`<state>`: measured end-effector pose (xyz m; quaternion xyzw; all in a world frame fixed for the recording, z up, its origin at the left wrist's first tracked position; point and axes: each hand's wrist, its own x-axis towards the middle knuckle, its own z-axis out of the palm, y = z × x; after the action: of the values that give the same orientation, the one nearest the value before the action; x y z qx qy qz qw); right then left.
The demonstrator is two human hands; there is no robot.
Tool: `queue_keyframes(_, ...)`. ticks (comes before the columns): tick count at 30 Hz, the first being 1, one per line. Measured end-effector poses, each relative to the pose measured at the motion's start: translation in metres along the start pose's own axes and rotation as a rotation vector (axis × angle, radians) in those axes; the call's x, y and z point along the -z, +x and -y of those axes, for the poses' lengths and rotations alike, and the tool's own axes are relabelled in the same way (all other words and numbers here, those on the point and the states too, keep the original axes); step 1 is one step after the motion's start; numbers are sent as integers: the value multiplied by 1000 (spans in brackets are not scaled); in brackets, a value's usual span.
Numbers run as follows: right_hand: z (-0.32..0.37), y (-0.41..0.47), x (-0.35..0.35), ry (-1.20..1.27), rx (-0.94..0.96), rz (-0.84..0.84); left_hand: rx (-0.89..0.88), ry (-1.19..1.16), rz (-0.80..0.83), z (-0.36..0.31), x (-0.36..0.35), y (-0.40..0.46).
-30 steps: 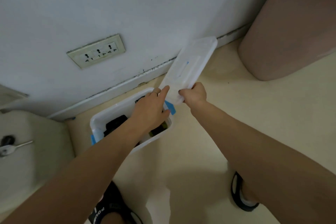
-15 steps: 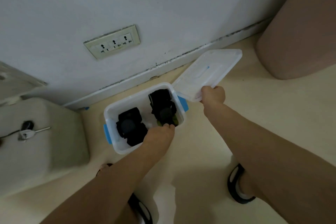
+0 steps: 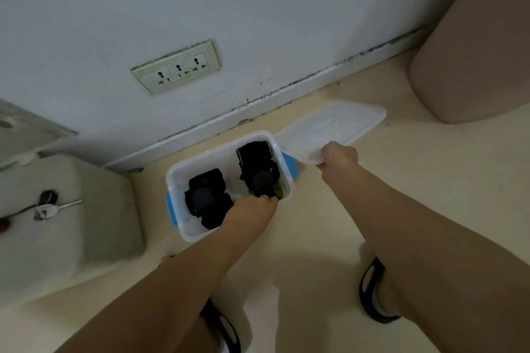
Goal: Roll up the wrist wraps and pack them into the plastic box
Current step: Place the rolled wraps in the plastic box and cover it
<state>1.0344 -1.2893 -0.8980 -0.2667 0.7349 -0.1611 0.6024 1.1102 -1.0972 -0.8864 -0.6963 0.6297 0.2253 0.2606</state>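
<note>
A clear plastic box (image 3: 200,165) with blue side clips stands open on the floor by the wall. Inside lie rolled black wrist wraps: one bundle (image 3: 205,199) at the left, another (image 3: 256,165) at the right, with a bit of green fabric beneath it. My left hand (image 3: 252,210) is at the box's near rim, fingers curled over the edge by the right bundle; what they hold is hidden. My right hand (image 3: 338,156) grips the near edge of the translucent lid (image 3: 332,127), which lies low and flat to the right of the box.
A beige cushioned block (image 3: 66,226) sits to the left with keys (image 3: 47,205) on top. A brown rounded seat (image 3: 473,60) stands at the far right. A wall socket (image 3: 176,67) is above the box. My sandalled feet (image 3: 375,292) are on the floor below.
My right hand swung the lid away from over the box and lowered it to the right. My left hand drew back from the lid to the box's near rim.
</note>
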Motion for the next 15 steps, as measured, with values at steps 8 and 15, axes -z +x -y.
queue_keyframes(8,-7,-1,-12,-117,232,-136,-10,-1,-24,2,0,3)
queue_keyframes(15,-4,8,3,-100,262,-124,-20,12,-27,3,-5,5)
